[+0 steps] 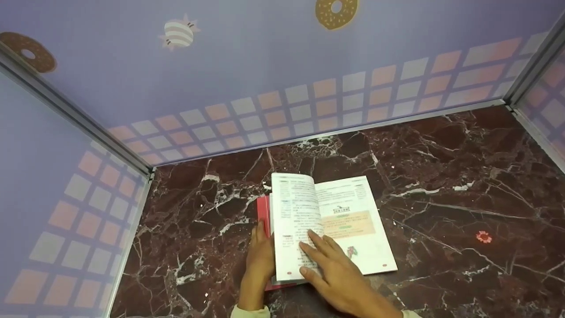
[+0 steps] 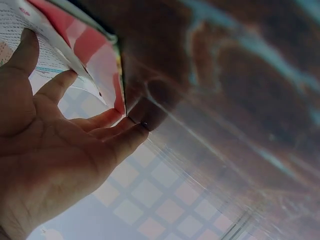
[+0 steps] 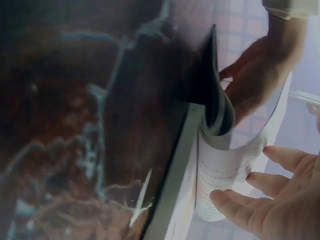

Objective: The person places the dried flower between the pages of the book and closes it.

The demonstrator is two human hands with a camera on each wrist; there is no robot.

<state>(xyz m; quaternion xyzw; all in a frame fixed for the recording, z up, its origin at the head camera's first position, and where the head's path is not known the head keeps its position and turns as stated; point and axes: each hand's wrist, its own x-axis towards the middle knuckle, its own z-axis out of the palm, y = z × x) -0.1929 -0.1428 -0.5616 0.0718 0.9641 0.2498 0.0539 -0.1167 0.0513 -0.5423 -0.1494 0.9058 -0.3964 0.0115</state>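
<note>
An open book with printed white pages lies on the dark marbled table. One left-hand page curves up from the spine. My right hand lies over the lower part of this page with its fingers spread, and the right wrist view shows the fingertips touching the curved paper. At the book's left edge is my left hand, partly hidden by the page. In the left wrist view its outer fingertips touch the edge of the red-and-pink cover, while the thumb is over the printed page.
A small red flower-shaped piece lies on the marbled table to the right. Purple panels with pink and white squares stand along the back, left and right.
</note>
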